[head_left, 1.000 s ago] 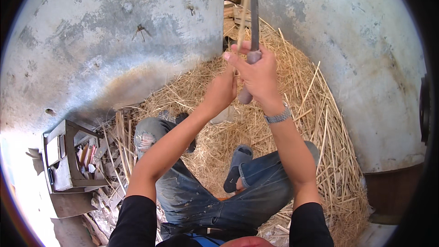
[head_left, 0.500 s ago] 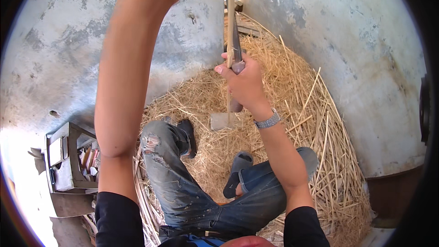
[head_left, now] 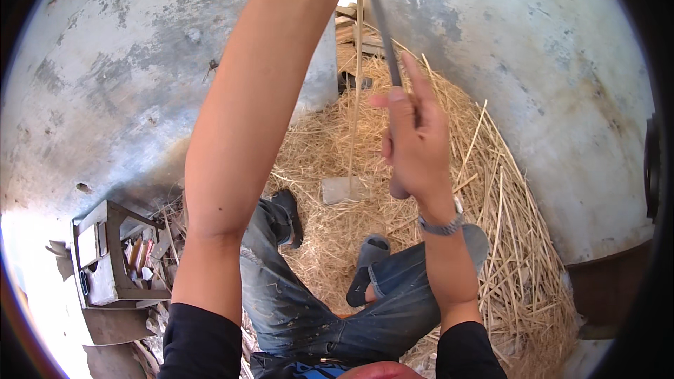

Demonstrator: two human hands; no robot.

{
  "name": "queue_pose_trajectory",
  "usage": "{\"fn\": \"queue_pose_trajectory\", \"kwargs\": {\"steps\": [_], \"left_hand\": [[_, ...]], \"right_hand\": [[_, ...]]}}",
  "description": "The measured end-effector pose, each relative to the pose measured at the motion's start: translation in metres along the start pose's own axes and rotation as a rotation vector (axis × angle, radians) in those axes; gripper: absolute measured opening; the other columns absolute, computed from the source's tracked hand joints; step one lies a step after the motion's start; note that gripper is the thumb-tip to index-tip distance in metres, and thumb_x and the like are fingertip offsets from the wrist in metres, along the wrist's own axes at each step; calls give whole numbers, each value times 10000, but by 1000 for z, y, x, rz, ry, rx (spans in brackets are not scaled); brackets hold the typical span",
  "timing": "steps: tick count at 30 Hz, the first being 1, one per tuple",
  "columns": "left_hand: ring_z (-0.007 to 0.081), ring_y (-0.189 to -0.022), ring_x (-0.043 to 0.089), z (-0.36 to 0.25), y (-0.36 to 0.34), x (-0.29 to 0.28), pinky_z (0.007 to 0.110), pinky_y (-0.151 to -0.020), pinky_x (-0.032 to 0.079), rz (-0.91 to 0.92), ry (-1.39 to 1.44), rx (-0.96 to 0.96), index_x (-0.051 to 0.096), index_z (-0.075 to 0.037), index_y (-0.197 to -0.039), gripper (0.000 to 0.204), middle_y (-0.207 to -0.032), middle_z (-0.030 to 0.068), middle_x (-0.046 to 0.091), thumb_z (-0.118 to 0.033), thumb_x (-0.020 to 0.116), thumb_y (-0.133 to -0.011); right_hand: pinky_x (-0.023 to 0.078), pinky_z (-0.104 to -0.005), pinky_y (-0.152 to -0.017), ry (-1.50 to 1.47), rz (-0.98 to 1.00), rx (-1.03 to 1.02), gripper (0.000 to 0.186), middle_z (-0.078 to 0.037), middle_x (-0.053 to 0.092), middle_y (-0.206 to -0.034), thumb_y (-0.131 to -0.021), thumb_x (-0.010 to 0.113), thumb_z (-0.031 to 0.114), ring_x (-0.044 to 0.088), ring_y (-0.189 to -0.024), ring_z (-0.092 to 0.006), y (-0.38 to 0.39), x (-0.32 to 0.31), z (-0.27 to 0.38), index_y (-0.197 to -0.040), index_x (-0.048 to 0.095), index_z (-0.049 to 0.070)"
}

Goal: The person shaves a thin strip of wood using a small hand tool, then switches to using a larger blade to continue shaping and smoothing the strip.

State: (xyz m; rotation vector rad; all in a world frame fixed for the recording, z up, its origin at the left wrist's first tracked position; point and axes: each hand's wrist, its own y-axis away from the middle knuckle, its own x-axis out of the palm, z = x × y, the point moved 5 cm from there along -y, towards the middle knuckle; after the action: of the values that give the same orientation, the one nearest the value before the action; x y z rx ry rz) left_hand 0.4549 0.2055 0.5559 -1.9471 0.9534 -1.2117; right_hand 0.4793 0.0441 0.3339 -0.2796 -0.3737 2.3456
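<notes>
My right hand (head_left: pixel 419 137) is around the dark handle of a long narrow knife (head_left: pixel 384 24), its thumb along the handle and a finger stretched upward; motion blurs the fingers. The blade points up and away, slanting left to the top edge. Left of it, apart from my right hand, a thin pale strip of wood or bamboo (head_left: pixel 355 102) stands nearly upright. Its lower end comes down by a small grey block (head_left: pixel 337 191) on the floor. My left forearm reaches up across the view near the strip's top, with the hand itself cut off by the top edge.
Pale shavings and split strips (head_left: pixel 505 238) cover the floor, piled at the right. A worn wooden stand (head_left: pixel 105 253) with odds and ends inside is at left. Patchy grey walls (head_left: pixel 133 63) meet at the back near stacked wood pieces (head_left: pixel 361 38). My bent legs are in front.
My right hand and the knife have moved right and nearer, away from the strip, and some fingers have loosened. My left forearm has swung to the right.
</notes>
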Motion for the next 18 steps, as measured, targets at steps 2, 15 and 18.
{"fn": "queue_pose_trajectory", "kwargs": {"steps": [2, 15, 18], "left_hand": [[30, -466, 281, 4, 1, 1, 227, -424, 195, -56, -19, 46, 638, -148, -903, 254, -617, -92, 378, -355, 536, -1012], [15, -534, 334, 24, -7, -2, 200, -459, 236, -52, 48, 137, 678, -91, -1126, 340, -728, -79, 438, -387, 540, -1032], [9, -557, 345, 25, -4, 2, 196, -461, 239, -47, 16, 116, 679, -87, -1208, 386, -733, -82, 438, -400, 522, -1043]], "right_hand": [[496, -245, -526, -85, -11, -57, 561, -79, 714, -969, -1121, 493, 216, 577, -598, -58, 12, -12, 30, -1633, 351, 37], [413, -182, -413, -277, 42, 218, 551, -93, 632, -953, -1157, 395, 260, 493, -495, -33, 69, -36, 52, -1660, 298, 58], [409, -176, -419, -223, -180, -87, 590, -90, 635, -940, -1148, 385, 265, 484, -500, -11, 73, -36, 69, -1675, 236, 47]]}}
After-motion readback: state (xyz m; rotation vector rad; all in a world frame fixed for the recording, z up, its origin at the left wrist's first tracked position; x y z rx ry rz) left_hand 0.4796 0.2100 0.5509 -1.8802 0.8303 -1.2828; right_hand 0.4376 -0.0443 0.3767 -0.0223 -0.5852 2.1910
